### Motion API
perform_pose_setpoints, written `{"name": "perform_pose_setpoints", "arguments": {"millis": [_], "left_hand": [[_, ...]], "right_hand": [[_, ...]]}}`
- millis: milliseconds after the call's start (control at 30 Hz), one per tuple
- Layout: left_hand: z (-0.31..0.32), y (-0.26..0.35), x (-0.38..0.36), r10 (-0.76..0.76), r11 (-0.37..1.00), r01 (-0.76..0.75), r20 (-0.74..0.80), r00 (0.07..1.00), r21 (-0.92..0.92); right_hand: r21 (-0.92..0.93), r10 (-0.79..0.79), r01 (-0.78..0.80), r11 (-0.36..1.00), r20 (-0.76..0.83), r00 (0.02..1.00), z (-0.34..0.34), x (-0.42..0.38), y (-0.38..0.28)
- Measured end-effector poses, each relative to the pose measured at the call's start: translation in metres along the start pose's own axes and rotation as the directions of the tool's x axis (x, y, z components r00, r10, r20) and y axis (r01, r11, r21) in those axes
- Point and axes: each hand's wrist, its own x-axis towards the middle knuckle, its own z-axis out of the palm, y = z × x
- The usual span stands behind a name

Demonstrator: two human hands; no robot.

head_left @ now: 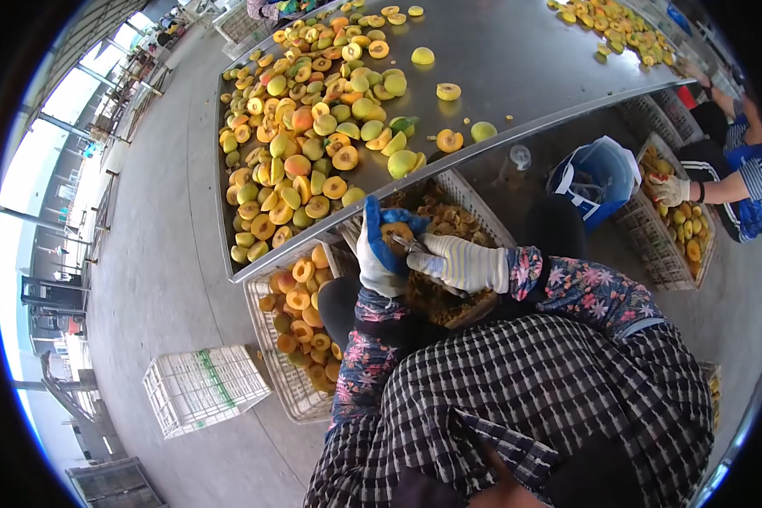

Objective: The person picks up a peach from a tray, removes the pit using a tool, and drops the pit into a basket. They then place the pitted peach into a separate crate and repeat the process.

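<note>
The left hand (383, 256), in a blue and white glove, is clasping a halved fruit (394, 229), its grip closing around the piece with the cut face showing. The right hand (466, 264), in a pale knit glove, is pinching a small metal tool (409, 245); its grip is clamping thumb and fingers together on it, and the tip is reaching the fruit's cut face. The exact finger placement beneath is hiding from view.

Both hands are working just beyond the near edge of the metal counter (483, 72), above a crate of scraps (483, 209). On the counter, a pile of fruit (300, 140), whole and halved, is spreading along the left side. Beside the left forearm, a crate of halves (309, 411) is standing on the floor (161, 279). Toward the right, a blue bucket (602, 182) is standing near another crate (642, 230), where a co-worker's gloved hand (670, 191) is resting over the fruit inside.
</note>
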Motion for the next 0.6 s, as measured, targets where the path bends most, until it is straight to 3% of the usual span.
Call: {"name": "perform_pose_setpoints", "arguments": {"millis": [33,67,100,200,233,300,333,367,400,433,467,533,600], "left_hand": [[0.001,-0.003,0.000,0.028,1.000,-0.027,-0.043,0.999,0.015],[0.001,-0.004,0.000,0.054,0.998,-0.051,-0.082,0.995,0.034],[0.006,-0.001,0.001,-0.016,1.000,0.017,-0.077,0.997,0.018],[0.016,0.011,-0.002,-0.181,0.983,0.179,-0.092,0.979,-0.034],[0.015,0.012,-0.002,-0.175,0.984,0.173,-0.092,0.980,-0.031],[0.015,0.013,-0.001,-0.163,0.987,0.161,-0.085,0.983,-0.025],[0.017,0.010,-0.003,-0.011,0.985,0.024,-0.075,0.997,0.173],[0.019,0.004,-0.008,0.129,0.926,-0.106,-0.037,0.991,0.363],[0.021,0.003,-0.010,0.162,0.907,-0.138,-0.028,0.986,0.397],[0.023,0.002,-0.013,0.196,0.887,-0.168,-0.019,0.981,0.430],[0.027,0.005,-0.011,0.131,0.942,-0.107,-0.057,0.990,0.318],[0.031,0.014,-0.001,-0.128,0.991,0.127,-0.046,0.991,-0.029],[0.030,0.014,0.002,-0.193,0.976,0.197,0.047,0.980,-0.088]], "right_hand": [[-0.194,-0.168,0.157,0.968,-0.039,0.985,-0.002,0.007,0.012],[-0.384,-0.336,0.293,0.876,-0.049,0.941,-0.004,0.020,0.034],[-0.561,-0.494,0.395,0.727,-0.028,0.869,-0.007,0.028,0.048],[-0.582,-0.539,0.455,0.675,0.034,0.842,-0.017,0.024,0.049],[-0.588,-0.540,0.460,0.665,0.047,0.841,-0.016,0.024,0.045],[-0.430,-0.654,0.584,0.688,-0.019,0.756,-0.005,0.030,0.044],[-0.348,-0.699,0.639,0.686,-0.069,0.712,-0.001,0.030,0.043],[-0.154,-0.500,0.489,0.858,-0.043,0.865,-0.004,0.026,0.045],[0.037,-0.282,0.280,0.959,0.037,0.959,-0.006,0.010,0.026],[0.199,-0.066,0.033,0.979,0.163,0.984,-0.008,0.003,0.015],[0.249,-0.109,0.066,0.966,0.161,0.981,-0.008,0.003,0.018],[0.345,-0.037,-0.041,0.938,0.217,0.975,-0.013,0.002,0.017],[0.456,-0.018,-0.114,0.883,0.275,0.961,-0.015,-0.006,0.010]]}}
